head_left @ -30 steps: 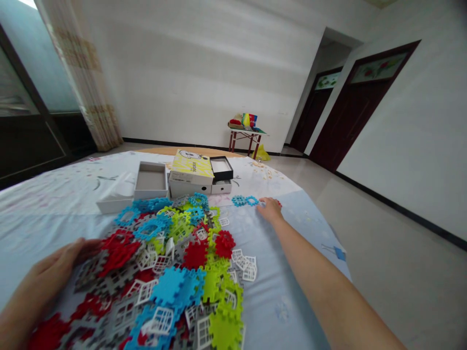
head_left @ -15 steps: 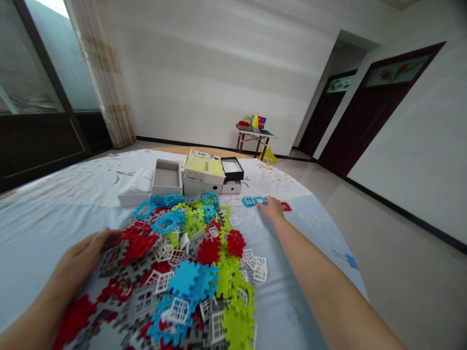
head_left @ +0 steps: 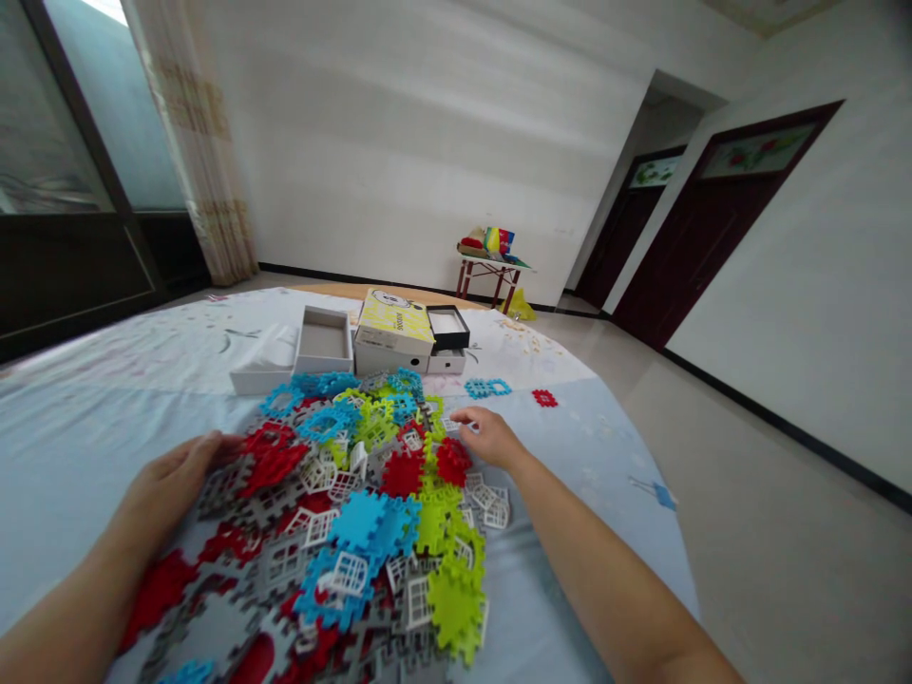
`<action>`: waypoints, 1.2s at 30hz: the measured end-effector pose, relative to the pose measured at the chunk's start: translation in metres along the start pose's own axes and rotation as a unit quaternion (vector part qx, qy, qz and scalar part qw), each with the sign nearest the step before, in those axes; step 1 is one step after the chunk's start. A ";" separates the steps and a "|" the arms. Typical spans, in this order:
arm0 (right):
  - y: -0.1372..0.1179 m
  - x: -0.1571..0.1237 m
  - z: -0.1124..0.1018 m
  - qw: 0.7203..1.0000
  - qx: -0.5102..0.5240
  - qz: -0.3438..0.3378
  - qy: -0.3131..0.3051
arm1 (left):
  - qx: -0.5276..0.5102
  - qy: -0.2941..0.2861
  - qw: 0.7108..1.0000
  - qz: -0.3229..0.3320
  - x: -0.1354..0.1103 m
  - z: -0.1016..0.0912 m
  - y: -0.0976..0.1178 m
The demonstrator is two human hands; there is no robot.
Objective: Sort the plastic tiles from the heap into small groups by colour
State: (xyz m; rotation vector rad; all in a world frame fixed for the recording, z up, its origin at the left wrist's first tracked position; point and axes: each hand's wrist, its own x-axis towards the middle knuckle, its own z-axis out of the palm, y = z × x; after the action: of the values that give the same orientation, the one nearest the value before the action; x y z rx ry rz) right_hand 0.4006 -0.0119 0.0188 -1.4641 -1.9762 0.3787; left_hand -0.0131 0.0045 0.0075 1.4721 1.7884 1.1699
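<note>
Colourful interlocking plastic pieces lie in a large heap in front of me, with gear-like edges in red, blue (head_left: pixel 365 521), lime green (head_left: pixel 453 600) and grey. My left hand (head_left: pixel 165 484) rests at the heap's left side, fingers stretched toward a red piece (head_left: pixel 272 458) and touching the edge. My right hand (head_left: pixel 491 437) is at the heap's far right edge, beside a small white lattice window piece (head_left: pixel 449 426). Its fingers look slightly apart, with nothing visible held. Beyond it, blue pieces (head_left: pixel 487 389) and a red piece (head_left: pixel 545 398) lie separately on the cloth.
Behind the heap stand an open grey-white box (head_left: pixel 325 340), a yellow-and-white box (head_left: pixel 395 323) and a black-rimmed tray (head_left: pixel 448 326). A patterned cloth (head_left: pixel 570 484) covers the round table. A small side table (head_left: pixel 491 263) stands by the far wall.
My right hand has come back leftward and nearer, from the separate blue and red pieces to the heap's right edge. The red piece lies uncovered. My left hand has barely moved.
</note>
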 end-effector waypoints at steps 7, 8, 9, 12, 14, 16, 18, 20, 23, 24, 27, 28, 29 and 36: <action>-0.013 -0.023 -0.014 0.986 0.067 -0.049 -0.143 | -0.056 -0.020 0.997 -0.047 -0.003 -0.002 0.003; -0.012 -0.026 -0.013 0.985 0.071 -0.052 -0.150 | -0.054 -0.018 0.997 -0.045 -0.004 -0.002 0.006; -0.011 -0.027 -0.012 0.985 0.073 -0.048 -0.149 | -0.053 -0.014 0.998 -0.044 -0.006 -0.002 0.008; -0.002 -0.029 -0.009 0.992 0.081 -0.006 -0.100 | -0.065 -0.013 0.997 -0.046 -0.004 -0.001 0.007; 0.006 -0.028 -0.012 0.995 0.077 0.022 -0.053 | -0.077 -0.016 0.996 -0.047 0.000 0.000 0.000; 0.014 -0.028 -0.018 0.998 0.036 0.048 0.000 | -0.079 -0.025 0.995 -0.048 0.004 0.000 -0.007; 0.020 -0.028 -0.025 0.996 -0.025 0.069 0.045 | -0.069 -0.030 0.996 -0.050 0.006 0.000 -0.011; 0.024 -0.029 -0.031 0.994 -0.054 0.076 0.049 | -0.049 -0.032 0.997 -0.055 0.005 -0.001 -0.008; 0.025 -0.029 -0.036 0.997 -0.029 0.063 0.016 | -0.009 -0.022 0.998 -0.057 -0.001 -0.003 0.004; 0.025 -0.029 -0.037 0.998 -0.024 0.057 0.019 | 0.002 -0.019 0.998 -0.057 -0.003 -0.003 0.009; 0.027 -0.027 -0.041 0.996 -0.045 0.042 0.065 | 0.013 -0.016 0.998 -0.056 -0.009 -0.005 0.020; 0.028 -0.027 -0.041 0.995 -0.055 0.036 0.071 | 0.012 -0.018 0.998 -0.055 -0.010 -0.005 0.022; 0.030 -0.027 -0.042 0.995 -0.063 0.031 0.065 | 0.014 -0.021 0.998 -0.053 -0.011 -0.006 0.023; 0.048 -0.033 -0.040 0.997 -0.057 0.049 -0.010 | 0.024 -0.020 0.998 -0.060 -0.004 -0.005 0.013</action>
State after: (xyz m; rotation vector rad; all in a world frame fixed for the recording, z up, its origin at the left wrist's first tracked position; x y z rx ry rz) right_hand 0.4675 -0.0320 0.0107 -1.6387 -1.9745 0.3293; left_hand -0.0099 -0.0009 0.0211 1.3844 1.8605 1.0378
